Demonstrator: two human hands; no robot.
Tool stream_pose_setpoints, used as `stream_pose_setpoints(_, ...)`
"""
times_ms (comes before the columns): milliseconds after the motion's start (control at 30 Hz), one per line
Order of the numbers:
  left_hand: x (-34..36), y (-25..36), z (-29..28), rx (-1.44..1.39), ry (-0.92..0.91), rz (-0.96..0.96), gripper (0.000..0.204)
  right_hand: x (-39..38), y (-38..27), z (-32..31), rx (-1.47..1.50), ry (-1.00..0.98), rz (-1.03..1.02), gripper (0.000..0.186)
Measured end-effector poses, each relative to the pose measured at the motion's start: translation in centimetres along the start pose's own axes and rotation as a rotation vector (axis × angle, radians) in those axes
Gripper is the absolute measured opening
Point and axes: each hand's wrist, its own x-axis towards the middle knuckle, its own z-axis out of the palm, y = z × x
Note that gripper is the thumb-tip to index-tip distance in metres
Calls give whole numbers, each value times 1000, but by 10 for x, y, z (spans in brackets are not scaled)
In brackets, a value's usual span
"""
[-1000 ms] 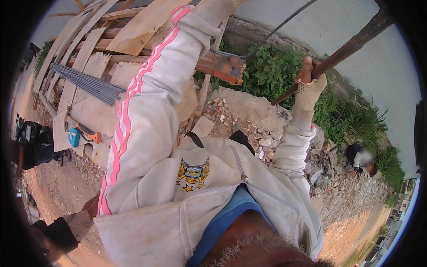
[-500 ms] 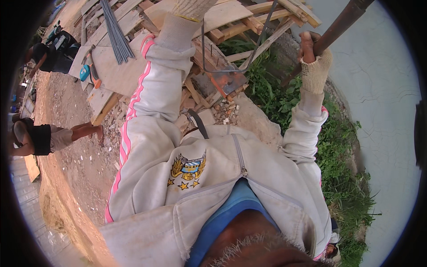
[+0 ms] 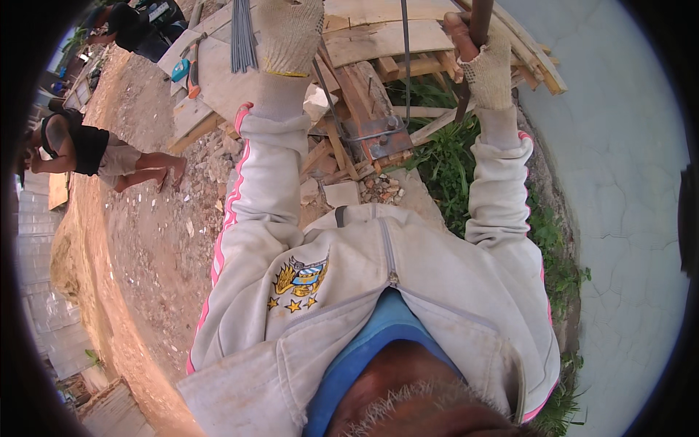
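Brown bar (image 3: 482, 18), head view: at upper right, in the right hand (image 3: 484, 69). Right arm extended ahead, forearm nearly straight up the frame; knit glove, bare digit showing, fingers wrapped round the bar. Left arm extended roughly parallel; left hand (image 3: 291, 36) gloved, fingers cut off by the upper edge, so their state cannot be told.

Bar axis: lengthwise, away from the body; near end slants slightly left, far end out of frame.

Thin dark rod (image 3: 406, 58): bent into an angular U, cross-piece at a metal plate (image 3: 386, 146) on the wooden beam (image 3: 353, 95). Right leg points up the frame; left leg leans toward the left glove, contact unclear.

Surroundings: planks (image 3: 393, 40) behind and between the hands; plants (image 3: 448, 171) below the bar's near end; pale wall (image 3: 633, 218) at right. Grey rods (image 3: 242, 36) just beside the left glove, which hides part of the boards. Farther left, orange-handled hammer (image 3: 193, 76) near teal tool (image 3: 180, 70). Co-worker (image 3: 73, 146) well apart, on rubble ground.
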Motion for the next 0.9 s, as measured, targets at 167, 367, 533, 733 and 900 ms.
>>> stream_pose_setpoints(167, 9, -7, 18, 87, 3, 96, 40, 33, 1, 4, -75, -16, 61, 37)
stream_pose_setpoints(367, 13, -3, 18, 122, 20, 157, 43, 67, 4, 17, -10, -156, -4, 45)
stream_pose_setpoints(533, -4, 23, 8, 147, -6, -71, 23, 88, -10, 35, 23, -227, -63, 31)
stream_pose_setpoints(733, -26, 50, -3, -32, -41, -101, 24, 99, -28, 42, 138, -488, 36, 38)
stream_pose_setpoints(900, -32, 59, -2, 84, -90, -80, 17, 107, -31, 49, 124, -584, 54, 36)
